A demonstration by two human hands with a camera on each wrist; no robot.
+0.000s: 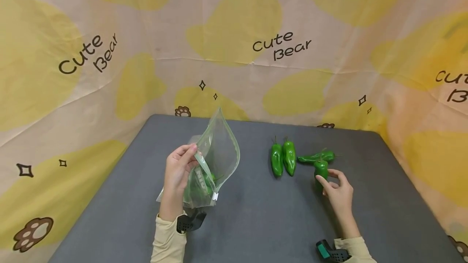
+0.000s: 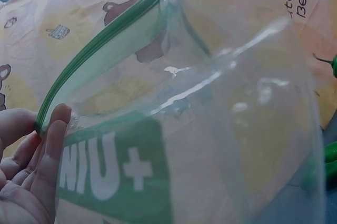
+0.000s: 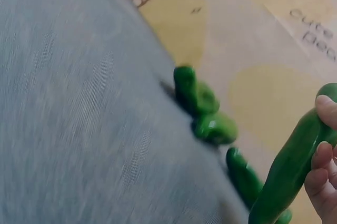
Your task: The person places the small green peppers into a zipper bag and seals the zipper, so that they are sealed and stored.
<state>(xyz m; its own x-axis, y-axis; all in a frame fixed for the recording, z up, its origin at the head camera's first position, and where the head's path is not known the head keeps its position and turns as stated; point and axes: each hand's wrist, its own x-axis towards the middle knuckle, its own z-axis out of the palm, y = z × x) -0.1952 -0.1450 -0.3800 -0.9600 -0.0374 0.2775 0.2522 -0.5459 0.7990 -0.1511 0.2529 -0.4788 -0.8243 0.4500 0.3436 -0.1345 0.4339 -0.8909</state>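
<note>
One open-mouthed clear bag (image 1: 206,169), green pepper (image 1: 209,185) inside, in left grip (image 1: 178,170)

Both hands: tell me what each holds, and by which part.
The left hand pinches the clear bag by the green rim of its open mouth; the right hand holds a green pepper near its upper end.

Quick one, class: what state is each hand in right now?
Left hand: closed, holding the bag at its opening.
Right hand: closed, holding a pepper.
</note>
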